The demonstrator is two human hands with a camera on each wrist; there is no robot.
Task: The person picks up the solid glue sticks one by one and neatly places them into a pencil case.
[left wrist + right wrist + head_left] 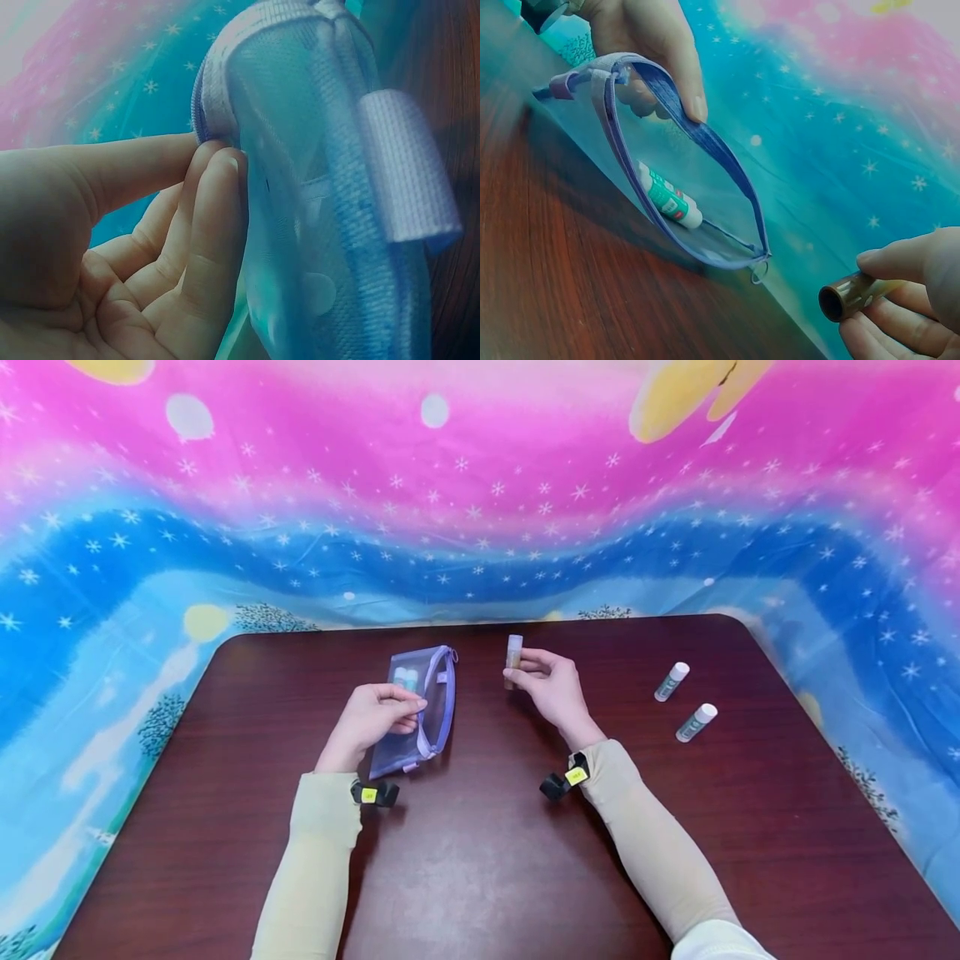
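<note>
My left hand [375, 714] pinches the edge of a purple mesh zip pouch [390, 756] between thumb and fingers. The pouch's mouth gapes toward the right. Inside lie small white-capped tubes with green labels [667, 196], partly blurred by the mesh in the head view. To the right of the pouch, my right hand [553, 689] holds a slim brown tube [513, 662] upright above the table, its translucent end on top. The right wrist view shows the tube's hollow brown end. Whether it is a lip balm or a glue stick cannot be told.
Two white-capped tubes with green labels, one farther back [671, 682] and one nearer [697, 723], stand apart on the right side of the dark wooden table [465, 877]. Behind the table hangs a pink and blue patterned cloth [480, 485]. Both wrists carry black camera mounts.
</note>
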